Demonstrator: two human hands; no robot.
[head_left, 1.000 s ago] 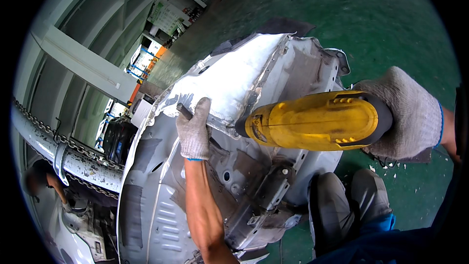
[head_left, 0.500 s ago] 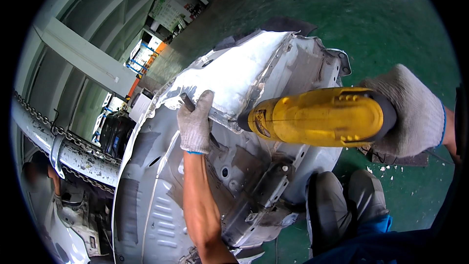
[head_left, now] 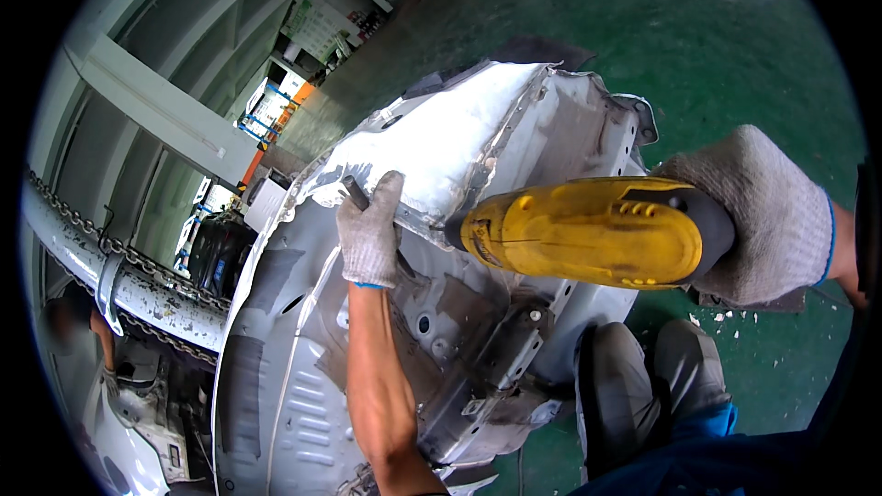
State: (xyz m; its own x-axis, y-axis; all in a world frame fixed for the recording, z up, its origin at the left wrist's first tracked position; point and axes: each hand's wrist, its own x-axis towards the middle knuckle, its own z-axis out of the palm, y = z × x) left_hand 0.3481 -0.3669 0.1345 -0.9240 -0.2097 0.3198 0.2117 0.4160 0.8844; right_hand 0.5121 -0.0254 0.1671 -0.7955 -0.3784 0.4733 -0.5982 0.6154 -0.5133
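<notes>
My left hand point(head_left: 366, 230), in a pale knit glove, is closed around a short dark metal rod point(head_left: 355, 191) at the inner edge of a white-and-grey sheet-metal car body section point(head_left: 441, 129). My right hand point(head_left: 763, 211), gloved the same way, grips a yellow-and-black power drill point(head_left: 579, 230) from the right. The drill lies horizontally, its nose pointed left at a seam in the metal, just right of my left hand. Its bit is hidden, so I cannot tell whether it touches the metal.
A pale steel tube point(head_left: 156, 298) hung with chains runs along the left. A co-worker point(head_left: 101, 340) bends over another body part point(head_left: 147, 422) at lower left. Behind are a dark car point(head_left: 211, 257) and a sign board point(head_left: 312, 28). My feet stand on the green floor, with scattered white flakes.
My left hand and rod have risen slightly in the picture since a second ago, along with the surrounding metalwork. The drill has wobbled slightly, still aimed at the seam.
</notes>
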